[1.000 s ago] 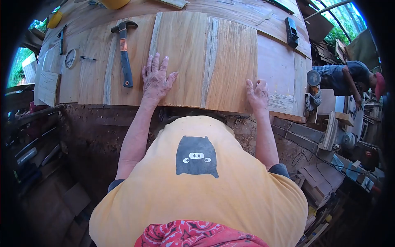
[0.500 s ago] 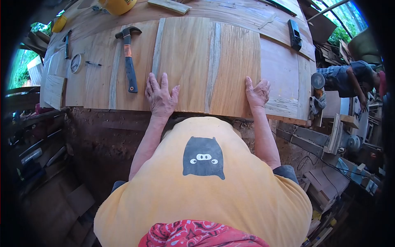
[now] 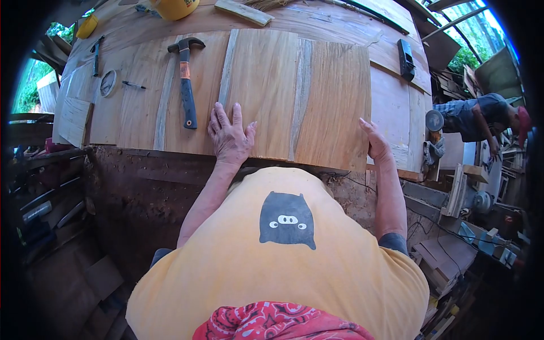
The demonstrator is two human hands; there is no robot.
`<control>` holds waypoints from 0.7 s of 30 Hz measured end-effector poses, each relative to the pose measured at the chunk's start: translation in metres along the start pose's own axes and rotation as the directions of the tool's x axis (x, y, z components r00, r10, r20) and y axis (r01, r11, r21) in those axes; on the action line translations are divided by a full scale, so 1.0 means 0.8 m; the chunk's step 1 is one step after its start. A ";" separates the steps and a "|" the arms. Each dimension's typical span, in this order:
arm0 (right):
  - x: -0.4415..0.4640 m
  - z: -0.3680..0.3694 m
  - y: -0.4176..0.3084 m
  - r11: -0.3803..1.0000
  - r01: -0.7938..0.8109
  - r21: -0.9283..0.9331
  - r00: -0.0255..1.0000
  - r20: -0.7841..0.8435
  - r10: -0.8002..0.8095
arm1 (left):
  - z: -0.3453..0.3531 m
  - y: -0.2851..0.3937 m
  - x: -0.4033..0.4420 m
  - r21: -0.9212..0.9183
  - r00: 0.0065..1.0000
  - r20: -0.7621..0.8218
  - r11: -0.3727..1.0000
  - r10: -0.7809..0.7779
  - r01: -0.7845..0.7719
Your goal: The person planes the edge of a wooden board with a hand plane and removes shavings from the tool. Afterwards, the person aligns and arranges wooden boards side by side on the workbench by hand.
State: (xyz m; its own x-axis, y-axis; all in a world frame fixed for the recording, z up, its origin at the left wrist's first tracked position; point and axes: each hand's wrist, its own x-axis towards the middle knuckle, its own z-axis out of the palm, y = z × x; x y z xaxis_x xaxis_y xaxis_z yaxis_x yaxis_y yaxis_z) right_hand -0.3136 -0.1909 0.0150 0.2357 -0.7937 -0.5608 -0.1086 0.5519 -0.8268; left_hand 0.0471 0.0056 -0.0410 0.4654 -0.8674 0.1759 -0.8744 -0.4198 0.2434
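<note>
My left hand [image 3: 231,136] lies with its fingers spread on a wooden board [image 3: 262,73], near the front edge of the table. At the right edge of another board [image 3: 334,102], my right hand [image 3: 376,140] stands on its side, fingers extended against that edge and partly hidden behind the thumb side. A hammer [image 3: 186,85] with a dark and orange handle rests on the boards left of my left hand, its head toward the far side. Neither hand is wrapped round anything.
Farther left are a tape roll [image 3: 108,83], a pen [image 3: 134,85] and a smaller hammer [image 3: 96,56]. A yellow bucket [image 3: 174,7] and wood strip [image 3: 245,12] lie beyond. A black hand plane [image 3: 406,59] is far right. Another person [image 3: 481,116] bends beside the table's right end.
The boards under my hands and the hammer have shifted slightly right and toward me. My right hand has moved right, its fingers straightening from a curl.
</note>
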 end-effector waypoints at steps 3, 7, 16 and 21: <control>0.028 -0.028 0.009 0.999 0.012 -0.049 0.999 0.049 -0.009 | 0.000 0.002 0.002 -0.007 1.000 0.003 1.000 -0.008 0.008; 0.016 -0.023 -0.036 0.999 0.038 0.037 0.988 0.146 -0.043 | 0.000 0.002 0.001 0.003 0.999 0.025 1.000 -0.026 0.026; -0.001 -0.013 -0.100 0.967 0.131 0.217 0.985 0.078 -0.151 | -0.002 0.002 0.001 -0.043 0.999 0.020 0.998 -0.046 0.047; 0.020 -0.047 -0.075 0.960 0.270 -0.071 0.963 0.019 -0.269 | -0.003 0.002 0.003 -0.050 0.999 0.017 0.998 -0.044 0.045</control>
State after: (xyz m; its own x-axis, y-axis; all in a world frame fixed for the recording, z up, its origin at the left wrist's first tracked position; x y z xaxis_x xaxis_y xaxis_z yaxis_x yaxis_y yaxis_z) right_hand -0.3394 -0.2461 0.0538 0.2742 -0.9081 -0.3165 -0.1095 0.2975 -0.9484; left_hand 0.0473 0.0039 -0.0382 0.5012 -0.8524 0.1489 -0.8447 -0.4445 0.2983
